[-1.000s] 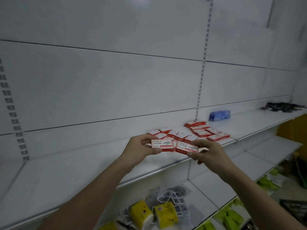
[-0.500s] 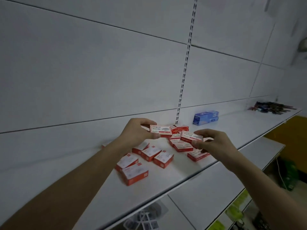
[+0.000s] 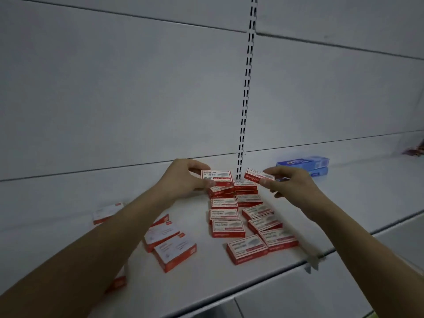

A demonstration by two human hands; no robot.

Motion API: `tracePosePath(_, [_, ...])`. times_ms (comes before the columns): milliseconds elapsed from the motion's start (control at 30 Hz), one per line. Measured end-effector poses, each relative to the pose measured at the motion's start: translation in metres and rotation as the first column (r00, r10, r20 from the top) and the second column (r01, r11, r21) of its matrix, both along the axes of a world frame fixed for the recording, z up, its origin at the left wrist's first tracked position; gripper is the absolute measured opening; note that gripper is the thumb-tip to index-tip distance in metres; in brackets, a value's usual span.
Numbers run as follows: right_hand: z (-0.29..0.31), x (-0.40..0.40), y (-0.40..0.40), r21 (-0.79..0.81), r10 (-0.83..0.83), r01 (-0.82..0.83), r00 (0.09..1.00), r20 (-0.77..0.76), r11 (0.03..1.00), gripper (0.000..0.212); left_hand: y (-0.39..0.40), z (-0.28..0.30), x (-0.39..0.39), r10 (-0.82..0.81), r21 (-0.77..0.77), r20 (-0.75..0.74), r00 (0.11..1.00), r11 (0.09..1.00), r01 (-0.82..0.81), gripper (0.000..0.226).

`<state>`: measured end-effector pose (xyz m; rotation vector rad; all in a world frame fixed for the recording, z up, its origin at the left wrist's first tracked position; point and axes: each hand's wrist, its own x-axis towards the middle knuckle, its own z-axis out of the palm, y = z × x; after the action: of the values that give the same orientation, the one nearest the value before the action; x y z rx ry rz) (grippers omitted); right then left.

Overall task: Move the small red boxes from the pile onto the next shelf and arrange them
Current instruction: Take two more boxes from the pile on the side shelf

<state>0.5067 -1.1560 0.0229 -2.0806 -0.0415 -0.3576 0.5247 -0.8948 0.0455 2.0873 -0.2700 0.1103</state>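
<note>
left hand (image 3: 183, 180): pinching red staple box (image 3: 216, 177) above rear stack | right hand (image 3: 291, 188): pinching second staple box (image 3: 256, 175), tilted | loose red boxes (image 3: 229, 222): on white shelf (image 3: 206, 278) | blue boxes (image 3: 305, 165): right

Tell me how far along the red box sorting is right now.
Partly done. Two rough columns of red boxes already lie on the shelf. In hand: the left hand grips one box and the right hand another, both above the back stack. Left: the loose boxes scattered on the left side.
</note>
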Motion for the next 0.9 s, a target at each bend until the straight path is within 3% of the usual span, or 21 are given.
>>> tracePosePath(267, [-0.022, 0.057, -0.048, -0.105, 0.181, -0.185, 0.983, -0.040, 0.977, 0.035, -0.046, -0.025, 0.003, 0.213, 0.208, -0.001, 0.977, 0.956, -0.208, 0.030])
tracePosePath(500, [-0.030, 0.069, -0.041, -0.204, 0.325, -0.338, 0.941, -0.098, 0.919, 0.036, -0.070, -0.039, -0.004, 0.365, 0.318, -0.106, 0.925, 0.894, -0.316, 0.040])
tracePosePath(733, [-0.042, 0.074, -0.034, -0.298, 0.357, -0.361, 0.932, -0.069, 0.884, 0.032, -0.087, -0.045, -0.004, 0.439, 0.385, -0.049, 0.897, 0.837, -0.388, 0.046])
tracePosePath(900, [-0.046, 0.081, -0.041, -0.218, 0.340, -0.325, 0.940, 0.035, 0.920, 0.014, -0.087, -0.049, -0.008, 0.479, 0.416, -0.001, 0.878, 0.798, -0.435, 0.055])
